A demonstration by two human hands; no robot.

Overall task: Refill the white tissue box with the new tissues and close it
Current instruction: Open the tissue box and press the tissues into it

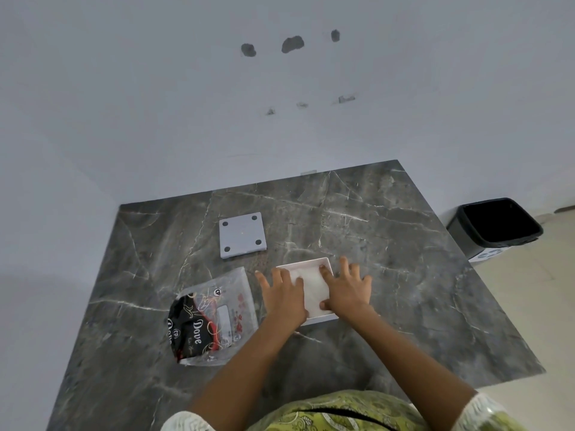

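The white tissue box (308,264) lies open-side up on the dark marble table (389,259), with white tissues (314,287) inside it. My left hand (284,295) lies flat over the box's left side, fingers spread, pressing on the tissues. My right hand (348,287) rests on the right side, its thumb and a fingertip inside the rim. The box's square lid (242,234), white with dark round pads at its corners, lies apart on the table behind and to the left. The plastic tissue wrapper (211,318), clear with black and red print, lies left of the box.
A black waste bin (494,225) stands on the floor past the table's right edge. A pale wall with dark patches rises behind the table. The table's near edge is at my body.
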